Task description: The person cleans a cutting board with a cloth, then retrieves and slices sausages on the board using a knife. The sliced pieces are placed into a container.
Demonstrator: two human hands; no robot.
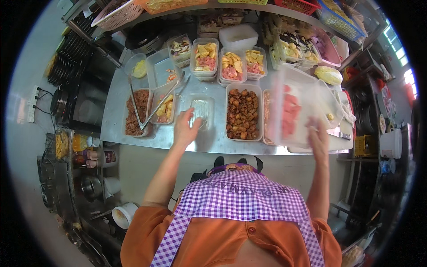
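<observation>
My left hand [188, 128] is spread with nothing in it, at the near left edge of an empty clear plastic container [202, 106]. On the right, my right hand [317, 140], blurred, grips the near side of a large translucent tub [278, 110], which is tilted; pink meat [291, 113] shows in or through it. Between the hands stands a container of browned chunks [243, 115]. Metal tongs [163, 100] lie across the tub of minced meat [138, 111] and a small container of yellow slices [165, 108]. Behind are filled containers of yellow slices and pink meat [232, 66].
A white cutting board [337, 143] with a knife [344, 135] lies at the right edge. Cabbage [328, 75] sits behind it. Stacked clear tubs [238, 36] stand at the back, below a shelf [247, 6] holding plastic baskets. A bowl of yellow shreds [137, 66] is at the back left.
</observation>
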